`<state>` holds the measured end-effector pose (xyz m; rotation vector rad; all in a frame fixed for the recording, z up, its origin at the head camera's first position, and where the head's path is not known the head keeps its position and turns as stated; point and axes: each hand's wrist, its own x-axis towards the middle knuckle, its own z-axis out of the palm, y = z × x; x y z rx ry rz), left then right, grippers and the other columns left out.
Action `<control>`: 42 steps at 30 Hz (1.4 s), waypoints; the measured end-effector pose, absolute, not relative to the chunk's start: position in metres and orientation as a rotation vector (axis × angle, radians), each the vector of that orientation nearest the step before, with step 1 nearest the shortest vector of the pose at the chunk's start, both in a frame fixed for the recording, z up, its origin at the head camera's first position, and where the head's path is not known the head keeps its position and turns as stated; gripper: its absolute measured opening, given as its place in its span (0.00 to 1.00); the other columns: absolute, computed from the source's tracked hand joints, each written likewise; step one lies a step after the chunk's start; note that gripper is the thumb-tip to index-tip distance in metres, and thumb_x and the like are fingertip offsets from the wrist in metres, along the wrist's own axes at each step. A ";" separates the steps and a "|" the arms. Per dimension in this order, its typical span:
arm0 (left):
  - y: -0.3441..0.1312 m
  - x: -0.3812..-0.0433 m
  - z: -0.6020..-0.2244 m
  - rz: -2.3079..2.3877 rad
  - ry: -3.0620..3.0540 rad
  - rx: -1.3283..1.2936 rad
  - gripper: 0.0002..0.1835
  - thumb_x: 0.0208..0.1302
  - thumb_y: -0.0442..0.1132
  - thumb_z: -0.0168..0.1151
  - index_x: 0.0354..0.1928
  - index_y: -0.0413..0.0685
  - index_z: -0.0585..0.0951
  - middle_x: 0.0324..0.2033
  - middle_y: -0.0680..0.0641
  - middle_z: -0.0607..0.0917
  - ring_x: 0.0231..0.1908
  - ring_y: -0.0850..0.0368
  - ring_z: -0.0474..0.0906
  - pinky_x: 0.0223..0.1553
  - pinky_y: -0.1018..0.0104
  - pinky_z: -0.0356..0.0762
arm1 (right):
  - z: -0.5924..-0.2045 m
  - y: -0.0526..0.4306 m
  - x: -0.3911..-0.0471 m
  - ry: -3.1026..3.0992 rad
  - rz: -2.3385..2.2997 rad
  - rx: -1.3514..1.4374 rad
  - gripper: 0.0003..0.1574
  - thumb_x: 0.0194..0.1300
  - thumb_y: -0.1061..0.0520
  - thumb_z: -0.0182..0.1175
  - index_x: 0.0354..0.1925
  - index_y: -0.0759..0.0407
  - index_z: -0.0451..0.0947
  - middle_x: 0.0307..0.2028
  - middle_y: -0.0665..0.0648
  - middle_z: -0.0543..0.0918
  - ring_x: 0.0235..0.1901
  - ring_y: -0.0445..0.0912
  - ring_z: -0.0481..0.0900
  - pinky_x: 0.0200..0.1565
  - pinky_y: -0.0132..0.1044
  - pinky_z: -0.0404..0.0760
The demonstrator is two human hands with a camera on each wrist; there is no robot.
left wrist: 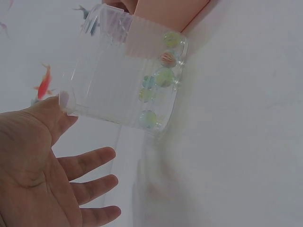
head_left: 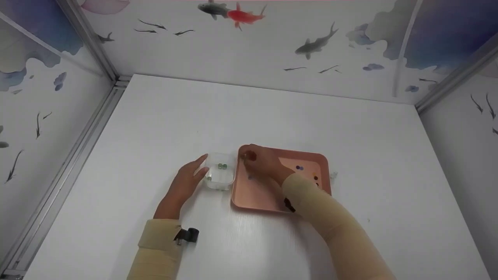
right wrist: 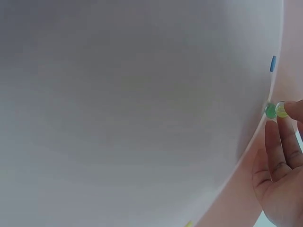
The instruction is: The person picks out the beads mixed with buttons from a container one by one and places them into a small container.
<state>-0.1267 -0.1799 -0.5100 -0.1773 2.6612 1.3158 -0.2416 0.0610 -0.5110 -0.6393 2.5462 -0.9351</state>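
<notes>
A clear plastic box [head_left: 221, 181] stands to the left of a pink tray [head_left: 255, 200]. Several marbles [left wrist: 164, 77] lie in its bottom, two of them green. My left hand [head_left: 184, 182] is at the box's left side. In the left wrist view its thumb touches the rim corner while the other fingers extend straight, apart from the wall. Over the tray's far-left corner is my right hand [head_left: 262, 161]. Its thumb and fingers pinch a yellow-green marble [right wrist: 281, 109]; a green marble [right wrist: 270, 111] sits right beside it, and whether that one is also held I cannot tell.
Small blue pieces [head_left: 298, 167] and dark and orange ones [head_left: 315, 177] lie on the tray's right part. A small clear item [head_left: 334, 175] sits just outside its right edge. Printed panels with fish stand around the white table [head_left: 194, 112].
</notes>
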 end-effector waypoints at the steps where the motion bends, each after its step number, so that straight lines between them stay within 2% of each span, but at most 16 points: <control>1: -0.180 -0.127 -0.510 1.314 2.661 -0.177 0.29 0.75 0.51 0.46 0.74 0.56 0.59 0.71 0.41 0.62 0.71 0.40 0.53 0.72 0.44 0.49 | -0.511 0.061 -0.242 2.548 -0.942 -0.640 0.19 0.67 0.57 0.56 0.50 0.34 0.77 0.46 0.42 0.78 0.47 0.43 0.73 0.55 0.39 0.75; 11: -0.181 -0.127 -0.511 1.305 2.659 -0.169 0.29 0.75 0.52 0.46 0.74 0.56 0.59 0.71 0.41 0.62 0.72 0.41 0.53 0.72 0.45 0.49 | -0.505 0.063 -0.242 2.514 -1.029 -0.547 0.16 0.66 0.56 0.58 0.46 0.35 0.79 0.44 0.44 0.79 0.45 0.45 0.73 0.51 0.39 0.77; 18: -0.180 -0.127 -0.512 1.299 2.650 -0.167 0.29 0.75 0.53 0.45 0.75 0.56 0.58 0.72 0.41 0.61 0.72 0.41 0.52 0.72 0.45 0.48 | -0.501 0.067 -0.243 2.507 -1.092 -0.583 0.12 0.66 0.58 0.59 0.46 0.43 0.80 0.42 0.46 0.80 0.43 0.45 0.74 0.47 0.37 0.78; 30: -0.181 -0.126 -0.510 1.292 2.656 -0.167 0.29 0.75 0.52 0.45 0.75 0.55 0.58 0.71 0.41 0.62 0.72 0.41 0.53 0.72 0.45 0.49 | -0.488 0.070 -0.243 2.449 -1.263 -0.639 0.15 0.66 0.58 0.61 0.52 0.57 0.76 0.42 0.55 0.80 0.45 0.49 0.77 0.49 0.45 0.79; 36: -0.181 -0.128 -0.510 1.282 2.663 -0.157 0.29 0.76 0.50 0.45 0.75 0.54 0.58 0.71 0.41 0.61 0.72 0.41 0.53 0.72 0.45 0.49 | -0.484 0.070 -0.243 2.469 -1.280 -0.629 0.19 0.67 0.60 0.60 0.55 0.60 0.75 0.45 0.56 0.80 0.46 0.50 0.77 0.51 0.44 0.79; 42: -0.180 -0.128 -0.509 1.290 2.662 -0.162 0.29 0.76 0.50 0.45 0.74 0.55 0.58 0.71 0.41 0.62 0.72 0.41 0.53 0.72 0.45 0.49 | -0.481 0.070 -0.242 2.440 -1.373 -0.619 0.19 0.67 0.61 0.60 0.55 0.62 0.74 0.43 0.57 0.80 0.44 0.50 0.78 0.48 0.42 0.80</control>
